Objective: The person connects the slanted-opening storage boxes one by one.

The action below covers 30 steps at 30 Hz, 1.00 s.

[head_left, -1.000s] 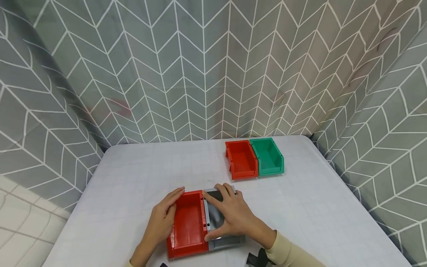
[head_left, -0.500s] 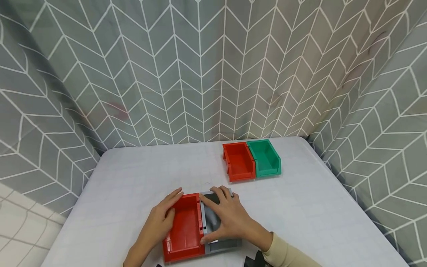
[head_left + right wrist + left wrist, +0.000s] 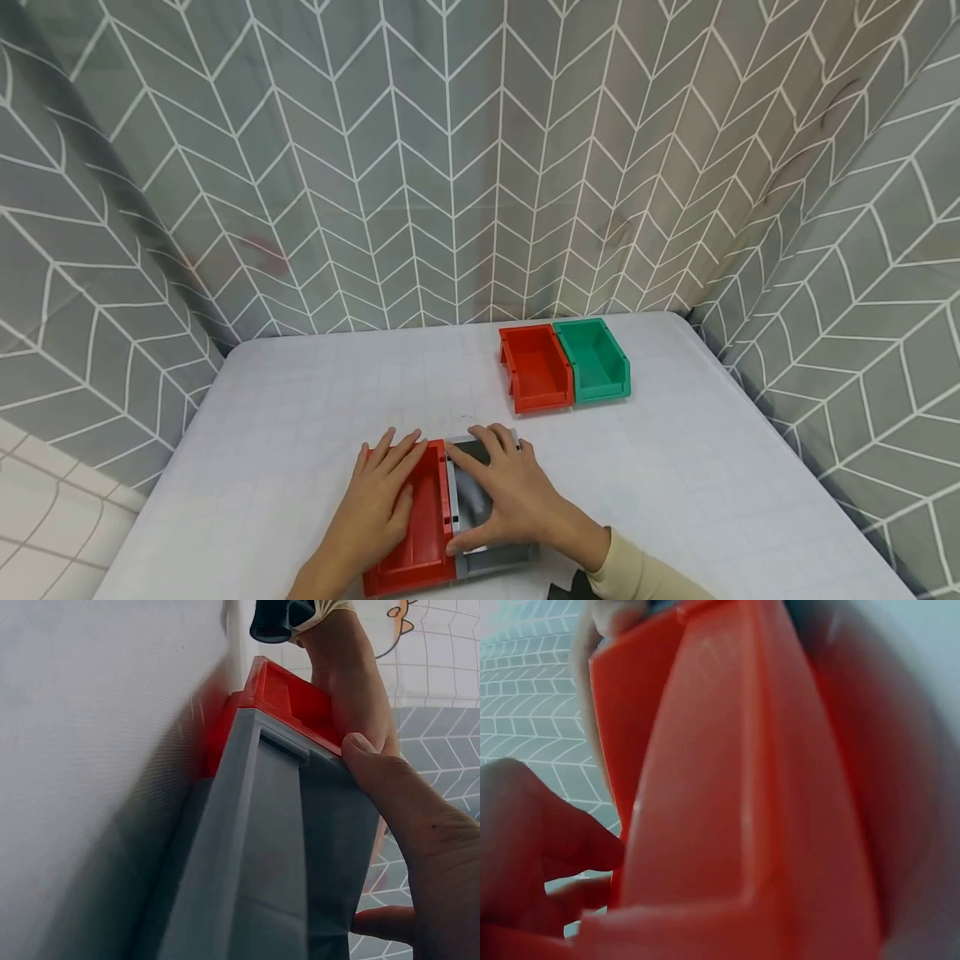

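Observation:
A red storage bin and a grey storage bin lie side by side at the front of the table, their long walls touching. My left hand lies over the left side of the red bin, fingers extended toward its far edge. Spread across the grey bin is my right hand, its thumb at the near part of the shared rim and its other fingers bent over the far end. In the right wrist view, the thumb presses on the grey bin's rim. The left wrist view shows the red bin close up.
Farther back, a smaller red bin stands beside a green bin. A black object sits by the right wrist at the lower edge. Patterned grey curtains enclose the white table.
My left hand has shifted right, from the red bin's outer left wall to over its opening. My right hand keeps its place on the grey bin. The head view has tilted slightly.

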Available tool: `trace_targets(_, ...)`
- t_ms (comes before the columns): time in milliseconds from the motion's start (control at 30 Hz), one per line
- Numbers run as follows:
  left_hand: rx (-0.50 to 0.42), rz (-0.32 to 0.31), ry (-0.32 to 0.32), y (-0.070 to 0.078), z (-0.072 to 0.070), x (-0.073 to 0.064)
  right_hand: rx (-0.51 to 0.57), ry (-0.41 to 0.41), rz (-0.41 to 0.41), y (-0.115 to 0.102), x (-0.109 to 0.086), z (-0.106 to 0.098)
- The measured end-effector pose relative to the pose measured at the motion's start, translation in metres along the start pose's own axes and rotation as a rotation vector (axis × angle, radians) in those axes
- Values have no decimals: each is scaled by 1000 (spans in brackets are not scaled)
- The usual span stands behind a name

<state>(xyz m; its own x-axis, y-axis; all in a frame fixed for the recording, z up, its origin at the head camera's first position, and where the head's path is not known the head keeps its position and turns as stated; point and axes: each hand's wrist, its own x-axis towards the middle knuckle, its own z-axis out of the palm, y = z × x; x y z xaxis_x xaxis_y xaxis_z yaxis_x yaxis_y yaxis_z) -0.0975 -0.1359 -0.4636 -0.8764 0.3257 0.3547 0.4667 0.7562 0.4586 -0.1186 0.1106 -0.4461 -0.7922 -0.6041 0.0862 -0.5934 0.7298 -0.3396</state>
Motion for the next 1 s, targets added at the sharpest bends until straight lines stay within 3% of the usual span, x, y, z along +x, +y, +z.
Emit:
trace_targets(233, 6, -30, -10, 3, -1, 1, 124, 27, 3, 17, 4, -25)
trace_targets(367, -11, -92, -56, 4, -2, 3, 131, 151, 13, 41, 15, -48)
trace_targets(467, -26, -126, -77, 3, -2, 3, 95, 256, -23, 67, 29, -61)
trace_targets(600, -36, -144, -64, 0, -3, 2, 35, 333, -18, 100, 48, -75)
trace_targets(800, -53, -131, -1, -4, -7, 2, 22, 284, 87, 132, 74, -89)
trace_targets(1000, -65, -114, 5, -6, -11, 3, 0, 206, 100, 154, 100, -96)
